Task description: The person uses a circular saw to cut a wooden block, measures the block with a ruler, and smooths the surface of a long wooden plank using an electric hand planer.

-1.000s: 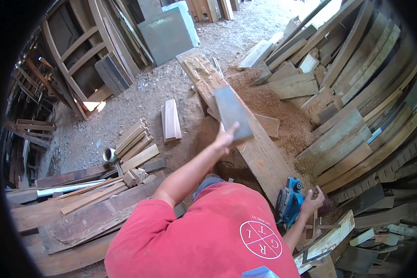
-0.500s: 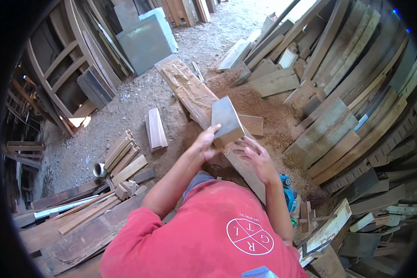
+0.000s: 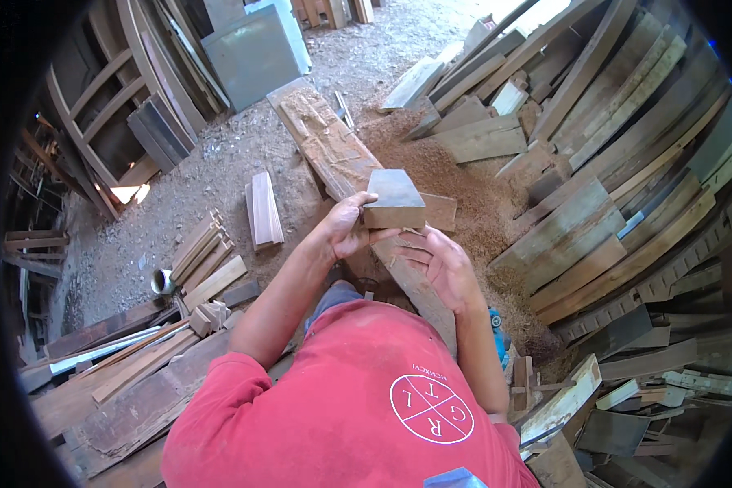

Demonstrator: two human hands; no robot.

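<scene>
My left hand [image 3: 351,229] grips a thick block of wood [image 3: 395,189] by its left end, thumb on top and fingers underneath. The block has a greyish upper face and a browner cut face turned toward me. My right hand [image 3: 443,264] is just below the block's right corner, fingers stretched out and apart; the fingertips are at or very near its lower edge, and I cannot tell whether they touch. Beneath both hands runs a long plank [image 3: 321,134] strewn with sawdust, partly hidden by the block and my arms.
Pale wood pieces [image 3: 263,210] lie on the gravelly floor to the left, near a stack of sticks [image 3: 203,252] and a white pipe end [image 3: 162,281]. Sawdust [image 3: 472,199] is heaped right of the plank. A blue power tool [image 3: 497,329] sits by my right arm. Boards [image 3: 577,232] lean along the right.
The block has turned and tipped, so its cut face now shows more squarely toward me. My left hand has moved slightly left and up with it; my right hand stays close below.
</scene>
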